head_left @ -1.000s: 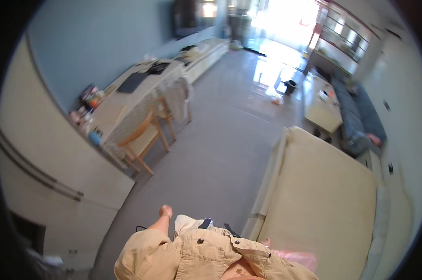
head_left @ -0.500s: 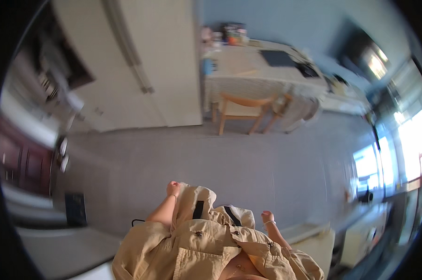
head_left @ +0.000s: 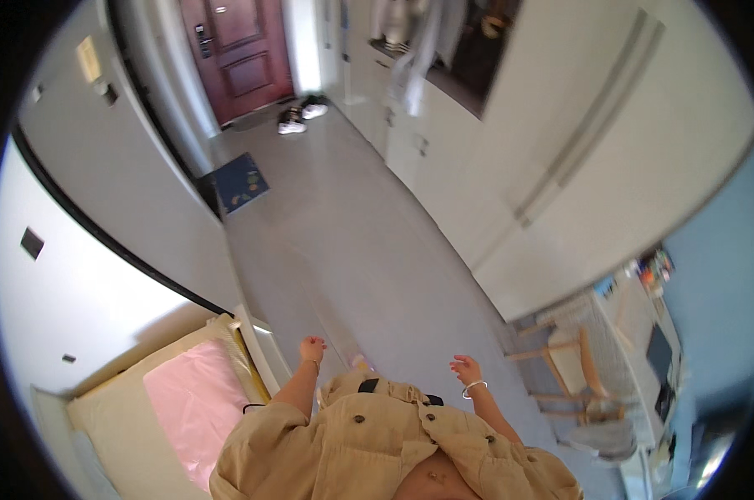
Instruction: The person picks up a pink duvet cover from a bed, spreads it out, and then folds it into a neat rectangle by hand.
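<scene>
My left hand (head_left: 313, 348) hangs low in front of my body with nothing in it, its fingers loosely apart. Beside it stands the pale frame end of a bed (head_left: 114, 408). On the bed lies a pink cloth or sheet (head_left: 197, 392). Out over the grey floor (head_left: 352, 250) is my right hand (head_left: 467, 369), also without any object, fingers spread and a light bangle (head_left: 475, 388) at the wrist. Neither hand touches a thing. I wear a tan buttoned garment (head_left: 368, 442), and part of a foot (head_left: 360, 363) shows beyond it.
Ahead, the floor runs to a dark red door (head_left: 247, 62), with shoes (head_left: 292, 121) near it. A dark blue mat (head_left: 242, 182) lies at the left wall. Tall white cabinets (head_left: 552, 183) line the right; a wooden chair (head_left: 589, 358) stands at a table (head_left: 635, 333).
My view has swung left: the door and mat now lie ahead, the cabinets and table to the right, and the bed has come in at left. My hands remain free.
</scene>
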Demonstrator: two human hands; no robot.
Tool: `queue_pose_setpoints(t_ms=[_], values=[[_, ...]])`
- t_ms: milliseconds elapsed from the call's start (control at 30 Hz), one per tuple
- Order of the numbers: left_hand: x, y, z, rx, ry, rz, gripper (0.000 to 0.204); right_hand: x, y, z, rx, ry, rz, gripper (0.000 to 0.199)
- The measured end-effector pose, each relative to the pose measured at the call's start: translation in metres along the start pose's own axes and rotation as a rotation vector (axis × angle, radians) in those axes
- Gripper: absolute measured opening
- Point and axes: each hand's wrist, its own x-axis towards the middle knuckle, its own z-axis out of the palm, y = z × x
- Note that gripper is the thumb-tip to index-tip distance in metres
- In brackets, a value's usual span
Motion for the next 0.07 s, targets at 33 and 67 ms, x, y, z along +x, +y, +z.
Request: queue_pose_setpoints(t_ms=[33, 67], values=[[0.02, 0.011, -0.003, -0.014, 0.008, 0.027, 0.011, 0.028, -0.017, 0.016, -0.036, -0.06, 0.003, 0.031], [0.037, 0.025, -0.008, -0.027, 0.023, 0.049, 0.012, 0.055, -0.032, 0.032, -0.078, -0.125, 0.01, 0.031]])
